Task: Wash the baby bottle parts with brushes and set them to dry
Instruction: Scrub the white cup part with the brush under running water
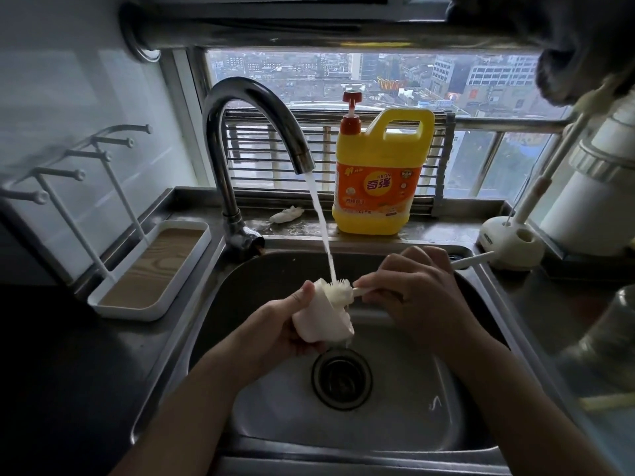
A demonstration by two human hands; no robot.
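Behind the brush [340, 292], yellow detergent jug [378, 173]

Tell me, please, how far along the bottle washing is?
Done: nothing visibly; no part sits on the drying rack. In hand: the left hand holds a white bottle cap under the running tap water while the right hand works a bottle brush into it. Left: rinsing and racking this cap; other parts aren't in view.
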